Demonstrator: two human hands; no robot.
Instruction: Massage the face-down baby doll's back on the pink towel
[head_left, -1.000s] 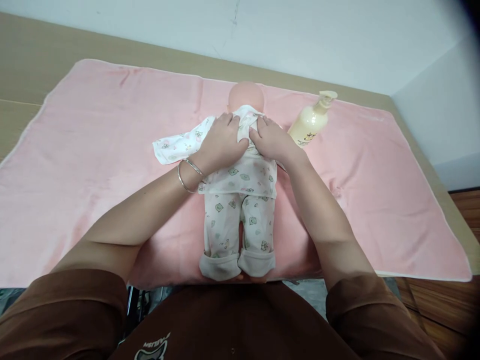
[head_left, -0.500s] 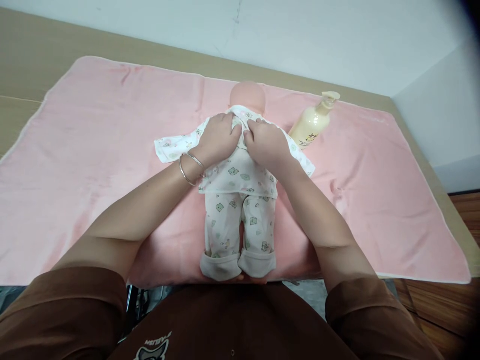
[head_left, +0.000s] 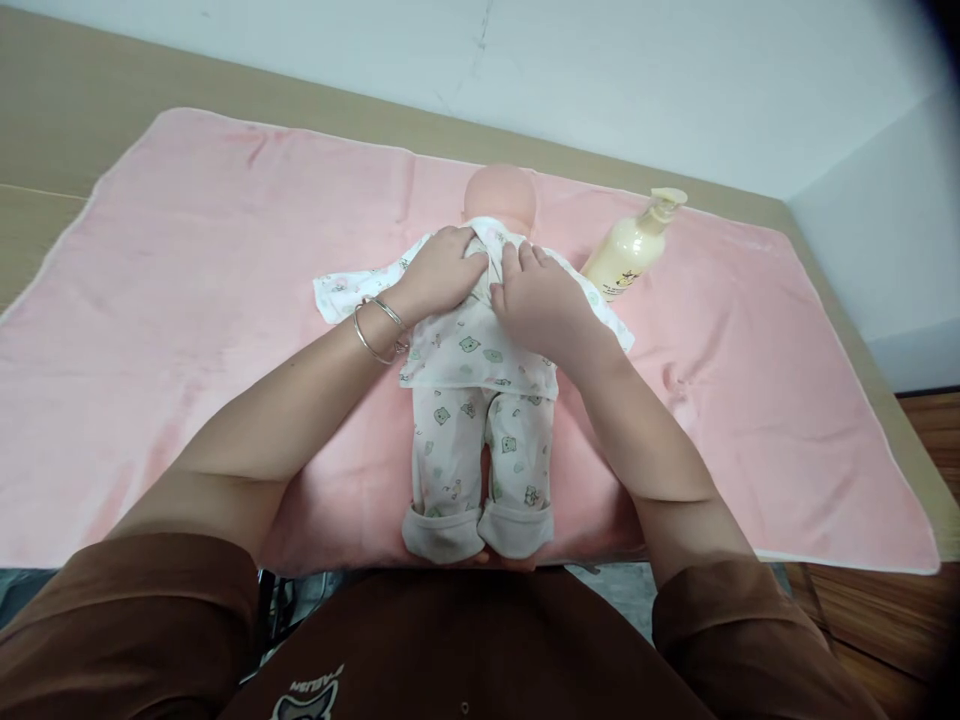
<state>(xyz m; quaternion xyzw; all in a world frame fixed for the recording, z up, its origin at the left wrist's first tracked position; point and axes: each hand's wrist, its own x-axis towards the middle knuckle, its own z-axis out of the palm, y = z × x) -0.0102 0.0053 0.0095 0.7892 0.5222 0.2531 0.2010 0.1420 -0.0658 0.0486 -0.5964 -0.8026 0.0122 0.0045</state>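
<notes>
Hands (head_left: 442, 272) over pink blanket (head_left: 225, 300), wall (head_left: 637, 90) beyond

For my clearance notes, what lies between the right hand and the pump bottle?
A white printed shirt sleeve lies between the right hand and the pump bottle in the head view.

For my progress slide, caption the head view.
Left hand and right hand on the doll's shirt, bottle nearby on the pink blanket.

2 things carry print, neither clearly readable: the pump bottle (head_left: 628, 252), its label (head_left: 622, 282) too small, and the brown shirt (head_left: 465, 640), its lettering (head_left: 316, 684) unclear.
</notes>
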